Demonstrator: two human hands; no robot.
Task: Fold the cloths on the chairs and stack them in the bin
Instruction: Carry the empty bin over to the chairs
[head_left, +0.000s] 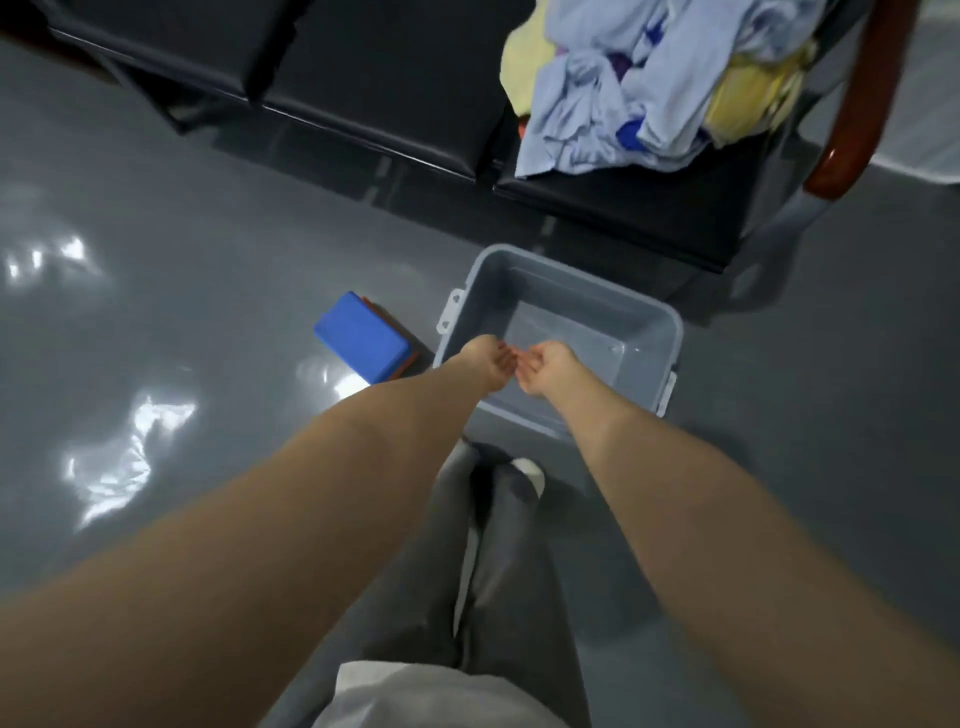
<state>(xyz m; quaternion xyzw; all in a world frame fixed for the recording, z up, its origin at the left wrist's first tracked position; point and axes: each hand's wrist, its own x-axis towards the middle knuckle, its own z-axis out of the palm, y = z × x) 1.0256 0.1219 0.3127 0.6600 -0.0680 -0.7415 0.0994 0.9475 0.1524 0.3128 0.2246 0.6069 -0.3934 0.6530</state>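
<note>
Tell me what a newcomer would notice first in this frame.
The pile of cloths, pale blue and yellow, on the chair at upper right. Below it, the grey bin, with the left hand and right hand close together over its near side, holding nothing. A blue block lies left of the bin.

Both arms reach straight forward and down, bare from the elbows. The left forearm (311, 493) runs in from the lower left and the right forearm (675, 493) from the lower right, so that they converge toward the wrists. The left hand (491, 364) and right hand (548, 366) sit side by side, very near each other, palms turned inward and partly up. The fingers (508, 358) of each hand are loosely curled toward the other hand, their tips almost meeting, and neither hand holds anything. Below and between the arms, the legs (498, 561) stand close together.
</note>
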